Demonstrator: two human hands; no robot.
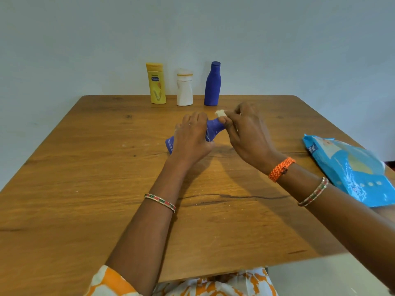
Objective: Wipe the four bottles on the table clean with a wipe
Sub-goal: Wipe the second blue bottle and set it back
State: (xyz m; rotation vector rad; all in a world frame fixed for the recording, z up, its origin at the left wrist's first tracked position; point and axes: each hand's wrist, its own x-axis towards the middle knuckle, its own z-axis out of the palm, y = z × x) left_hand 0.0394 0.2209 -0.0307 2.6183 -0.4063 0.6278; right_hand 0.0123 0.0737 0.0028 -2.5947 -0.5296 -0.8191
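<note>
Bottles [184, 87] behind hands [213, 133], wipes pack [350, 169] right.

Left hand [190, 135] curled — right hand [245, 129] pinching

1. Lying blue bottle [213, 127]: middle hidden under left hand [190, 139].
2. Wipe [220, 113]: mostly concealed by right hand [245, 133] fingers [223, 120].
3. Blue wipe pack [350, 169]: cut off at right edge; print illegible.
4. Bench [85, 189]: near edge out of frame.

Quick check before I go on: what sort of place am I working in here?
Probably a room in a home: a plain wooden table pushed against a bare pale wall, with toiletry-style bottles, such as the yellow lotion bottle, and a blue wipes pack.
</note>
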